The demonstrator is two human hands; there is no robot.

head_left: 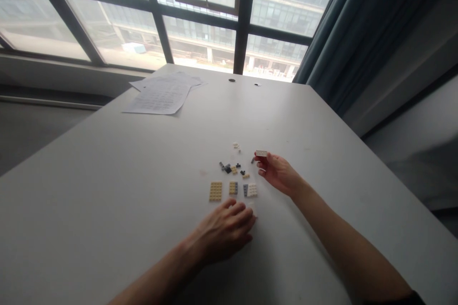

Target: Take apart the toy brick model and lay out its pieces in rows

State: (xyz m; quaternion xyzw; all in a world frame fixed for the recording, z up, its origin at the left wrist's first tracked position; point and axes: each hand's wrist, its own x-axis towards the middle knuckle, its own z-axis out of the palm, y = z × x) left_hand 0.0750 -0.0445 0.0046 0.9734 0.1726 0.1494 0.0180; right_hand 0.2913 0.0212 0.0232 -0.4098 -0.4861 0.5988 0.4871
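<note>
Between the thumb and fingers of my right hand (281,174) is a white toy brick (261,153), raised above the table. My left hand (229,228) rests low over the tabletop, fingers bent and pressed around a pale white piece (253,209) that they partly hide. Just beyond it lie a tan studded plate (215,191), a tan-and-grey piece (233,188), and a grey-and-white piece (250,190). Behind these, small black pieces (228,169) and tan pieces (234,170) are scattered. Small white pieces (236,146) sit farther back.
Everything stands on a white table (143,176). Printed papers (161,95) lie at its far left, and two round cable holes (232,80) are near the far edge. Windows (200,33) rise behind, with a dark blue curtain (343,19) on the right.
</note>
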